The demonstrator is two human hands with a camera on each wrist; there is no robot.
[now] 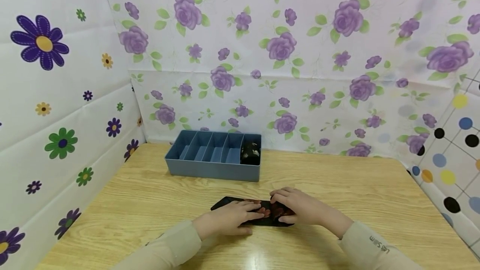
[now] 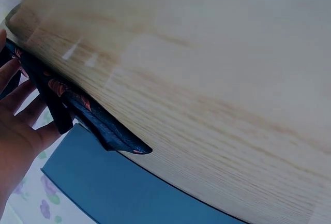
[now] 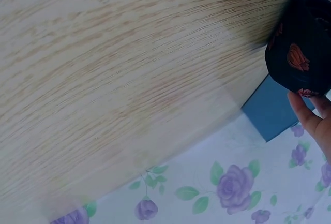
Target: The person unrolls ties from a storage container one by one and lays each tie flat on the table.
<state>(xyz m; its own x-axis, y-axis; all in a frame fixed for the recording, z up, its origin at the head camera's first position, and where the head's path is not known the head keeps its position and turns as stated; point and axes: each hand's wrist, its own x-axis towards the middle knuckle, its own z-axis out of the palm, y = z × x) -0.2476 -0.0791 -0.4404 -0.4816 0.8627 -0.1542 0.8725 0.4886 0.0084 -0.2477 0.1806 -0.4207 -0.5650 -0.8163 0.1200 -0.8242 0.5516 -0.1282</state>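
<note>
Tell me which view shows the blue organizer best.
The head view, which frames the whole blue organizer, compartments included. The left wrist view shows only part of its outside; the right wrist view, just one end.

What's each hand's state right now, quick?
Left hand: open, fingers fairly straight, resting on the dark floral tie.
Right hand: closed, fingers and thumb curled round the tie's rolled end.
</note>
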